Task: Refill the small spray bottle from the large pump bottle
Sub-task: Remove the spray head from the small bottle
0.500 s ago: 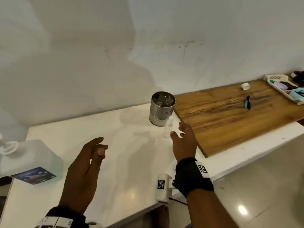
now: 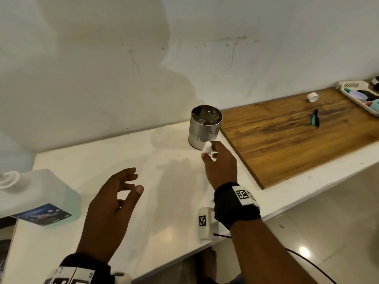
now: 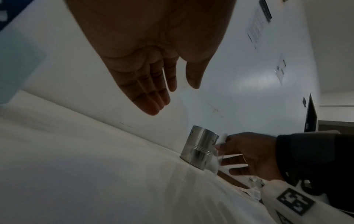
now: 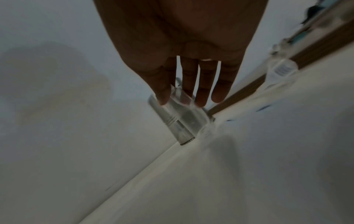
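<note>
The small clear spray bottle (image 2: 207, 148) with a white top stands on the white counter against a steel canister (image 2: 205, 128). My right hand (image 2: 211, 152) has reached it, and thumb and index finger pinch its neck. In the left wrist view the other fingers of the right hand (image 3: 226, 145) spread beside the bottle (image 3: 218, 159). The right wrist view, blurred, shows the bottle (image 4: 189, 115) under my right hand (image 4: 178, 98). The large pump bottle (image 2: 41, 191), translucent with a blue label, stands at the far left. My left hand (image 2: 131, 183) hovers open over the counter, holding nothing.
A wooden board (image 2: 297, 136) lies right of the canister, carrying a white cap (image 2: 312, 97) and a dark pen (image 2: 314, 120). A white tray (image 2: 348, 87) with small items sits at the far right. The counter's front edge (image 2: 307, 193) runs close to my right wrist.
My right hand has moved forward onto the small spray bottle, and thumb and index finger have closed on its neck. The left hand has stayed open over the counter.
</note>
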